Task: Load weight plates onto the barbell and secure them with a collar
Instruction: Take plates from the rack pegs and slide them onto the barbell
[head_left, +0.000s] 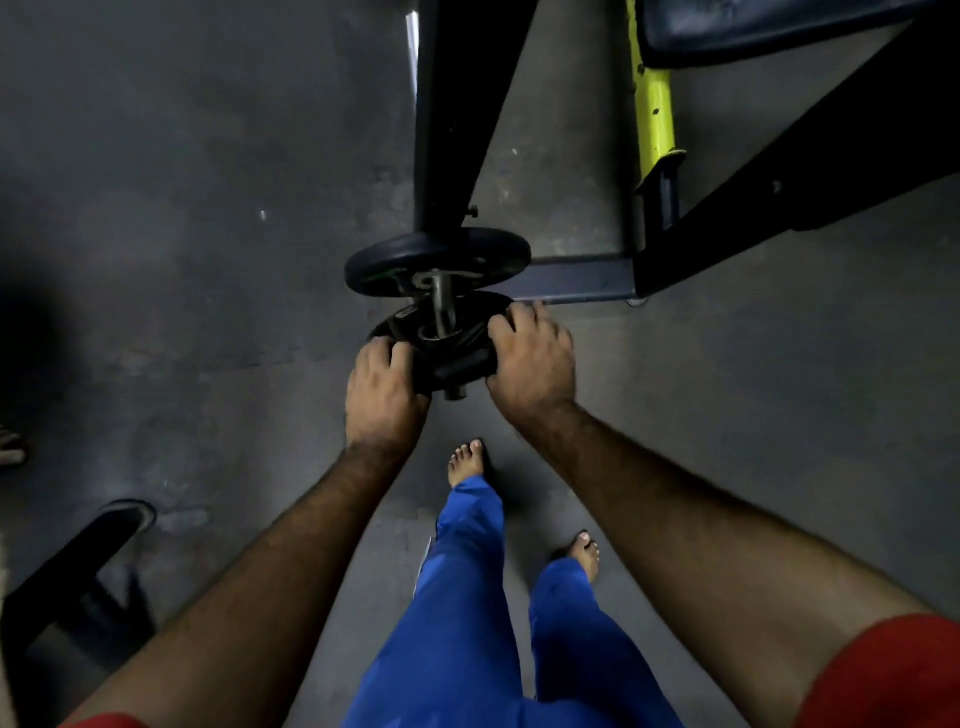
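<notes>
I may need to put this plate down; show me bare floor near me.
Bare floor lies left of the barbell, and more right of the right hand. Crowded: under the plate by both feet, and the rack base.

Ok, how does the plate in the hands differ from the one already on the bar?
The held plate sits near the sleeve's end, gripped by the left hand and right hand; the loaded plate sits further in, untouched. The held plate looks tilted; the loaded plate sits square. Both are black and round.
</notes>
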